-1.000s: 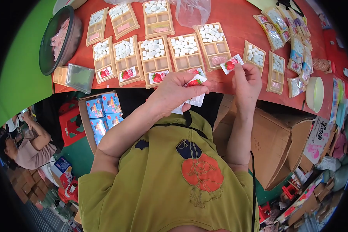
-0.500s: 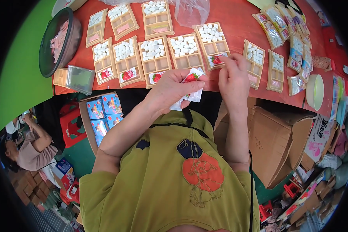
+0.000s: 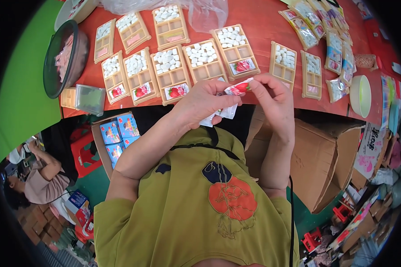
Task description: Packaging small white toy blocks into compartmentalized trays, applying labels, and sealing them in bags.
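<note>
A small bunch of white sachets (image 3: 228, 112) is pinched in my left hand (image 3: 200, 103), near the table's front edge. Fingertips of my right hand (image 3: 275, 94) grip the end of a strawberry-printed sachet (image 3: 239, 88), whose other end lies at my left fingers. Just beyond stand beige compartment trays with small white marshmallow-like pieces. One tray (image 3: 231, 54) has a strawberry sachet (image 3: 242, 66) in its near compartment. Another tray (image 3: 200, 70) is partly covered by my left hand. Further left, a tray (image 3: 159, 76) also carries a strawberry sachet (image 3: 177, 91).
A dark bowl (image 3: 49, 84) of pink packets and a clear plastic box (image 3: 90, 99) stand at left. Filled packs (image 3: 334, 49) and a pale green bowl (image 3: 361, 95) lie at right. Below the table are a carton (image 3: 314, 164) and blue boxes (image 3: 115, 135). A person (image 3: 47, 175) sits at far left.
My right hand has come down from the tray to my left hand and taken hold of a sachet's end. The view has shifted slightly.
</note>
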Motion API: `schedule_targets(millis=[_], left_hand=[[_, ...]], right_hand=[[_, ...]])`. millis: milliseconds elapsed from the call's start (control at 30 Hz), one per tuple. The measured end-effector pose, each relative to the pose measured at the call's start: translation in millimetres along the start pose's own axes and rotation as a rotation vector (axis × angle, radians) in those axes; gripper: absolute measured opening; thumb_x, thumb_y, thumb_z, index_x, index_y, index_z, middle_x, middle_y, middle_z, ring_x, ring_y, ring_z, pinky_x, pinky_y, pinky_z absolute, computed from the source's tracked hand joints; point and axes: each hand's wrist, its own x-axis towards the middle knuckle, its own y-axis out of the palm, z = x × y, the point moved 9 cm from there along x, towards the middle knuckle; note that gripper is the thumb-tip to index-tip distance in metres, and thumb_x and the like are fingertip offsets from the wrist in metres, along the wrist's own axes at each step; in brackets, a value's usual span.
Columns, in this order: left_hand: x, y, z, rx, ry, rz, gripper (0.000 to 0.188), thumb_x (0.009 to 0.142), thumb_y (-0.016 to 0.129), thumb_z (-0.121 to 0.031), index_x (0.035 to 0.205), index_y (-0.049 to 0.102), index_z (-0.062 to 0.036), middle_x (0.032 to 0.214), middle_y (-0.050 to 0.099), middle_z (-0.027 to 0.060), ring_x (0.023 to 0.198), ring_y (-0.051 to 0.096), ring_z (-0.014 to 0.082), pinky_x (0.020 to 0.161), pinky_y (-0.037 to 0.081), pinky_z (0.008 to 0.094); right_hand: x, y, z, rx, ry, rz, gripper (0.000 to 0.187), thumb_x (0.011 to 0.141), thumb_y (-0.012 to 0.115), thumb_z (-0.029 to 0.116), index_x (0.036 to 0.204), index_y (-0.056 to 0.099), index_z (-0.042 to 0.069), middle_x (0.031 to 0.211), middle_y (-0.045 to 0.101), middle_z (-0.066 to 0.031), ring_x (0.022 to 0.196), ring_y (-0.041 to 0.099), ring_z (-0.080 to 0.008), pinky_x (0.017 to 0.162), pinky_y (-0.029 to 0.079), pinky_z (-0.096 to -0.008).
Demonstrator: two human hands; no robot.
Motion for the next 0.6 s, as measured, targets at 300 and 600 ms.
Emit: schedule_targets(millis=[300, 600], left_hand=[[12, 21, 6, 0.036, -0.026, 0.075, 0.021, 0.091, 0.067, -0.01, 0.11, 0.067, -0.0005, 0.094, 0.069, 0.0073, 0.062, 0.056, 0.0048, 0.04, 0.042, 0.0191], [31, 39, -5, -0.126, -0.015, 0.002, 0.028, 0.091, 0.065, -0.012, 0.116, 0.062, -0.0002, 0.088, 0.066, 0.0057, 0.06, 0.058, 0.0074, 0.04, 0.042, 0.0204]], right_hand=[[-24, -129, -9, -0.045, -0.021, -0.543, 0.009, 0.095, 0.064, 0.013, 0.095, 0.063, 0.003, 0.077, 0.056, 0.0068, 0.069, 0.048, 0.0009, 0.06, 0.036, -0.0151], [-32, -94, 6, -0.766, -0.129, -0.677, 0.012, 0.094, 0.066, 0.012, 0.095, 0.063, 0.0, 0.084, 0.061, -0.0015, 0.076, 0.052, -0.0051, 0.068, 0.045, -0.0229]])
